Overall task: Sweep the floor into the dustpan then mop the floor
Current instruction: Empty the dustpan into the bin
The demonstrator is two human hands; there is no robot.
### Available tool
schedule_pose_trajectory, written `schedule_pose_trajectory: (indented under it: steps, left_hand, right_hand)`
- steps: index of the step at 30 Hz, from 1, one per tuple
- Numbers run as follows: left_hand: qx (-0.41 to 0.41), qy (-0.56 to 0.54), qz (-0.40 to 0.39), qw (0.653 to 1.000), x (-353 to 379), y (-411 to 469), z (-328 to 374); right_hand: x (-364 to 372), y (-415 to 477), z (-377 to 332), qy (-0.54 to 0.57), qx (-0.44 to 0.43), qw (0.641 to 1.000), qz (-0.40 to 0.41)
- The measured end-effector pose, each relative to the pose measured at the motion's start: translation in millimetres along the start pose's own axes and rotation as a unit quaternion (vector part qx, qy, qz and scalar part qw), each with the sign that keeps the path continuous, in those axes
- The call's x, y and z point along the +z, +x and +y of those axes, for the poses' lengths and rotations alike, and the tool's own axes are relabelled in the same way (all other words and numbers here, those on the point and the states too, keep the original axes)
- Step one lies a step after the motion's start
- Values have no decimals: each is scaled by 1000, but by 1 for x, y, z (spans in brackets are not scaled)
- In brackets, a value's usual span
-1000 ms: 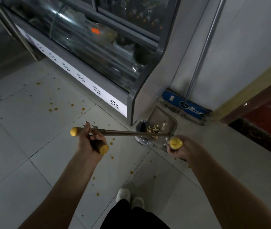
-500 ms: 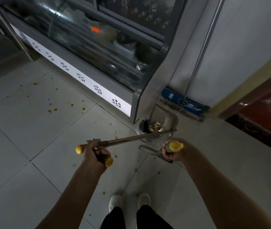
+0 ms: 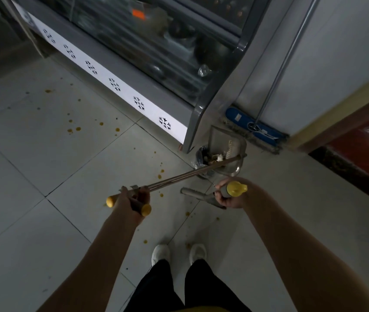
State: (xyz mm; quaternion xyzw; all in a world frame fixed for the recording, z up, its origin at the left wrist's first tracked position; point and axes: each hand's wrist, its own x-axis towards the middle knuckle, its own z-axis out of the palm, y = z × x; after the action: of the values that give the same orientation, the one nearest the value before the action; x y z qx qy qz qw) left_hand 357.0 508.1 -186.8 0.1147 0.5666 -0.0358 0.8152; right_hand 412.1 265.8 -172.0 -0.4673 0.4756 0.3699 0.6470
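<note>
My left hand (image 3: 134, 200) grips a long metal handle (image 3: 185, 174) with a yellow tip. It runs up and right to the metal dustpan (image 3: 228, 143), which stands tipped against a small bag-lined bin (image 3: 203, 163) holding rubbish. A second yellow-capped stick (image 3: 145, 209) sits in the same hand. My right hand (image 3: 228, 197) is closed on a yellow-capped broom handle (image 3: 235, 189) that points at me, with its grey head (image 3: 197, 194) low over the floor. Orange spots (image 3: 73, 129) dot the tiles. The blue flat mop (image 3: 253, 129) leans on the wall.
A glass-fronted display cabinet (image 3: 147, 70) with a white patterned base strip runs along the far side. A dark red step (image 3: 359, 143) lies at the right. The mop pole (image 3: 287, 57) rises against the white wall. My white shoes (image 3: 179, 253) stand on the tiles below.
My left hand has dropped lower and nearer to me, so the dustpan handle now slopes up to the right. The dustpan has tipped up at the bin. My right hand has barely shifted.
</note>
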Motion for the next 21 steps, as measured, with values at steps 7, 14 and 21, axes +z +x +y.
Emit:
schedule_pose_trajectory:
  steps: [7,14,21]
  left_hand:
    - [-21,0,-1,1000,-31,21,10]
    - [-28,-47,-19,998,-10,13,15]
    - [-10,-67,30,997,-14,26,35]
  right_hand:
    - [12,9,15,-40,18,999,-5]
    - [17,12,14,-60,21,998,9]
    - [15,20,16,-125,29,992,15]
